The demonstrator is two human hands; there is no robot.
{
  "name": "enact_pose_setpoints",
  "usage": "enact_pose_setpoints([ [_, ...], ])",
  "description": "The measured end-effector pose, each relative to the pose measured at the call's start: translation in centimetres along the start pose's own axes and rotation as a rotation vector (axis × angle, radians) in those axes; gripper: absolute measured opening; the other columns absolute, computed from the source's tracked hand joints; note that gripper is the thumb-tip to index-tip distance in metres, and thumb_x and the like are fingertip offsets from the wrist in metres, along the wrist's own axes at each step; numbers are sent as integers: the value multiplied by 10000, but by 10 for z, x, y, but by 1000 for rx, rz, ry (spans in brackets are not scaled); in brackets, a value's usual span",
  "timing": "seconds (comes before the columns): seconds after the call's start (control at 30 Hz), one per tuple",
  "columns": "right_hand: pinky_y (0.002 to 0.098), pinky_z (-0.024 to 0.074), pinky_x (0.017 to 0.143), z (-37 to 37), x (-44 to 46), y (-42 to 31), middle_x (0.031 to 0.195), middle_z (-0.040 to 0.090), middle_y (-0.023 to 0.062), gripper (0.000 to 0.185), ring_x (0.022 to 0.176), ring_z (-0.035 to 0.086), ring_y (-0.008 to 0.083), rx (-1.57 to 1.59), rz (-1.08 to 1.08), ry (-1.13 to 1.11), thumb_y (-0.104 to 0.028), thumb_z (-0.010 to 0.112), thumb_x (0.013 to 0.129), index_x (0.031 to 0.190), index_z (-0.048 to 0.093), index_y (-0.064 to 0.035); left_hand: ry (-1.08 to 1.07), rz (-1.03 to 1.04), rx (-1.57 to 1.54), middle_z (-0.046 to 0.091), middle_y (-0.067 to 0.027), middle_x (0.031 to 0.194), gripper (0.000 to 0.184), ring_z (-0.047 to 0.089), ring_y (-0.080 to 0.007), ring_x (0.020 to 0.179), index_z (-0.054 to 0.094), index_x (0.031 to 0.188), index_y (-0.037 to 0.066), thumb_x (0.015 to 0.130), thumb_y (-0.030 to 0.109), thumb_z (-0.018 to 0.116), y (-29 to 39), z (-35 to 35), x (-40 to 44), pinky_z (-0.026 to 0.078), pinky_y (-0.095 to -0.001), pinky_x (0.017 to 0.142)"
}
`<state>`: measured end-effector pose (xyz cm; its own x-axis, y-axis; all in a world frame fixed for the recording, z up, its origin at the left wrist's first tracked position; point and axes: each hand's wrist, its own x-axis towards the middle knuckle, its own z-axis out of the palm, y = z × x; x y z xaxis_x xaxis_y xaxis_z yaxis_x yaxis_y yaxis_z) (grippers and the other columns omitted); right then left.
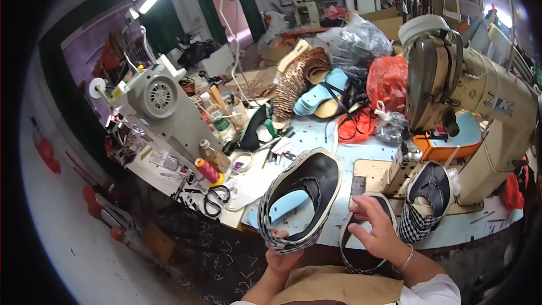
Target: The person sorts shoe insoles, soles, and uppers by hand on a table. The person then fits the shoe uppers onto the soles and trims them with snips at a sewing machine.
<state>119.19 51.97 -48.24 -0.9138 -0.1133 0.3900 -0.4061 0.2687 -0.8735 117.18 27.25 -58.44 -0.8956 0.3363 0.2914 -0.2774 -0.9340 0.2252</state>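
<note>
My left hand (284, 255) grips the lower end of a black-and-white checked shoe upper (323, 176) with a dark lining and pale rim. It is held tilted above the front edge of the table, and light blue shows through its opening. My right hand (374, 227) is to the right of it, fingers apart and slightly bent, holding nothing. Under and behind that hand is another shoe upper (345, 243), partly hidden by it. A third checked upper (424, 206) stands farther right, beside the sewing machine (480, 96).
Black-handled scissors (216, 200), a red thread spool (208, 170) and bottles (214, 155) are on the left side of the table. Leopard-print pieces (296, 87), blue pieces (320, 93) and a red plastic bag (387, 83) are heaped at the back. Another machine (164, 101) stands left.
</note>
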Motion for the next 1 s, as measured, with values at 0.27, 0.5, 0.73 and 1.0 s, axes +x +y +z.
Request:
enact_pose_setpoints([
  [0.27, 256, 428, 880, -6, 7, 28, 1228, 455, 51, 497, 982, 492, 117, 557, 311, 224, -86, 567, 887, 1321, 336, -10, -71, -237, -481, 565, 120, 939, 346, 480, -187, 1073, 568, 1191, 264, 852, 196, 587, -10, -9, -18, 260, -466, 1027],
  [0.5, 237, 464, 774, -7, 10, 33, 1078, 546, 72, 451, 863, 541, 116, 688, 282, 362, -72, 573, 871, 1276, 392, 4, -126, -254, -551, 559, 37, 1023, 359, 469, -225, 1093, 517, 1245, 214, 888, 242, 535, -12, -26, -17, 244, -407, 1049],
  [0.73, 213, 442, 609, -41, -18, 45, 839, 609, 15, 137, 706, 555, 71, 389, 354, 455, -70, 596, 853, 981, 582, -26, -11, -162, 163, 388, -90, 1399, 497, 368, -271, 1277, 351, 1377, 146, 921, 295, 482, -3, -26, -11, 276, -476, 1064],
  [1.0, 271, 468, 776, -141, -64, 41, 923, 604, 27, 170, 857, 579, 138, 555, 153, 1185, -99, 551, 866, 1029, 563, -52, 47, -163, -323, 501, 56, 853, 366, 405, -130, 761, 513, 1242, 116, 888, 206, 539, -12, -4, 17, 383, -251, 745],
])
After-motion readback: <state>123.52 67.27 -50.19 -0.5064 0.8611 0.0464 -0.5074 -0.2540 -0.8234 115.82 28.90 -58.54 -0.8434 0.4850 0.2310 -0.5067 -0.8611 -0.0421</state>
